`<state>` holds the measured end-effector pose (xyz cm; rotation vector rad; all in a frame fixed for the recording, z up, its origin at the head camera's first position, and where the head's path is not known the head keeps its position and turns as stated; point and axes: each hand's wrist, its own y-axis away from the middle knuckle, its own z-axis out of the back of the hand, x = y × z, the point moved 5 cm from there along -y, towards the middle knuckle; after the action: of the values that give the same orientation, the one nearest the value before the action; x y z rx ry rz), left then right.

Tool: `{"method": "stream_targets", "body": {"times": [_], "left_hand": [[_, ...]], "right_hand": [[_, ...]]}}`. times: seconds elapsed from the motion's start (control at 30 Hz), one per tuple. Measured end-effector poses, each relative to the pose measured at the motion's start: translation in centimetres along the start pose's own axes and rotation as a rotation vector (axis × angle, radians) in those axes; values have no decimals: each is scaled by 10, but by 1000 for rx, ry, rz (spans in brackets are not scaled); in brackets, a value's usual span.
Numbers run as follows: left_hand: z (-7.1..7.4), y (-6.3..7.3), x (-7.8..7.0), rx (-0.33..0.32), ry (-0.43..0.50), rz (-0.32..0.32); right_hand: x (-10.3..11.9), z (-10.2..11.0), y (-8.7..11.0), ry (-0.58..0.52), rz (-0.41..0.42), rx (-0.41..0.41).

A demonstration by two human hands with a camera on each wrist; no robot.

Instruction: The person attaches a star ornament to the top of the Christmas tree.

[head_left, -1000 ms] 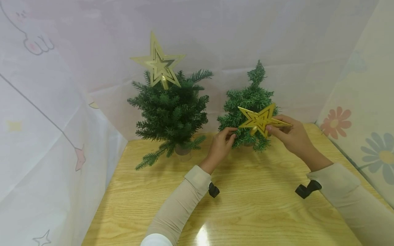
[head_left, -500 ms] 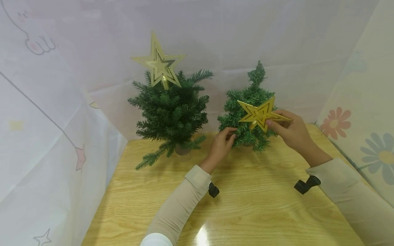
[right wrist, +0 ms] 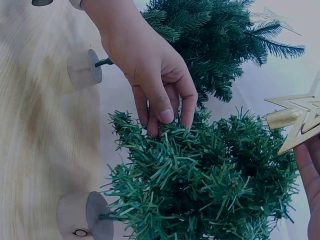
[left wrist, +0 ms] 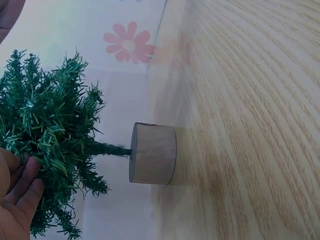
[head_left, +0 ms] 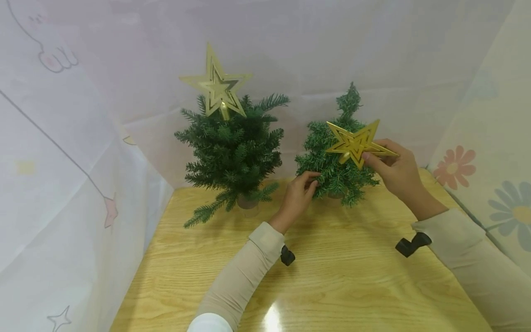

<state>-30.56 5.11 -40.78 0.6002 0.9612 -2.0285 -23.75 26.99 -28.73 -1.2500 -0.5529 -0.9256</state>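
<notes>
A small artificial Christmas tree stands at the back right on a round wooden base. My left hand pinches a low branch on its left side, thumb and fingertips among the needles. In my right hand is a gold star tree topper, gripped by one point between thumb and fingers. The star is tilted in front of the tree's upper half, its short hollow socket facing down and left. The tree's thin top is bare.
To the left stands a fuller Christmas tree with another gold star at its top. Both trees are on a wood-grain table. A printed cloth hangs close behind them, and another flanks the right side.
My right hand has raised the gold star tree topper up along the front of the small tree. My left hand stays at the same branch.
</notes>
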Motion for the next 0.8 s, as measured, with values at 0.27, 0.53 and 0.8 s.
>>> {"method": "stream_targets", "body": {"times": [0.27,0.53,0.8], "left_hand": [[0,0,-1,8,-9,4],[2,0,-2,9,-21,0],[3,1,-2,6,-12,-12]], "right_hand": [[3,5,-15,32,18,-85],[15,9,-28,11,71,-116],[25,8,-39,-42,140,-106]]}}
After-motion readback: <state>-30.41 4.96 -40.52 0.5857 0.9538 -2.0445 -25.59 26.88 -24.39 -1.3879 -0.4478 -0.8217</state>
